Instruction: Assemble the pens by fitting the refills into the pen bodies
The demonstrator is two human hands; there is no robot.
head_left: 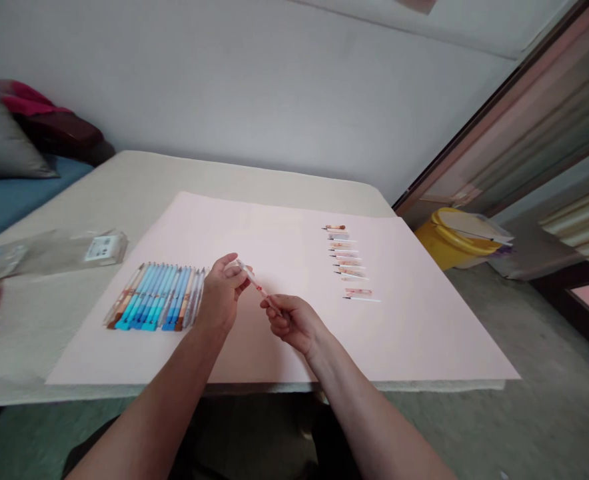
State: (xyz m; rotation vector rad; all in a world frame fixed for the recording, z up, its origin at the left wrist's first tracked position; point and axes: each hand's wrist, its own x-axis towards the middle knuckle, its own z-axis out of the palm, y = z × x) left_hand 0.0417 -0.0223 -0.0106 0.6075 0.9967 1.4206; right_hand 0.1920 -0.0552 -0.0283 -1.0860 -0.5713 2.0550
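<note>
Left hand: my left hand (222, 293), fingers clamped on the upper end of a slim pale pen with red-patterned barrel (256, 285).
Right hand: my right hand (292, 323), fingers pinched on that pen's lower end.
Pen position: held tilted between both hands, above the pale pink paper sheet (284, 307).
Left stock: row of blue and orange pens (157, 305), side by side on the sheet, just beside my left hand.
Right stock: column of small pen parts (349, 263), well apart.
Surface: beige cloth-covered surface (124, 180), clear plastic packaging (54, 252) at left.
</note>
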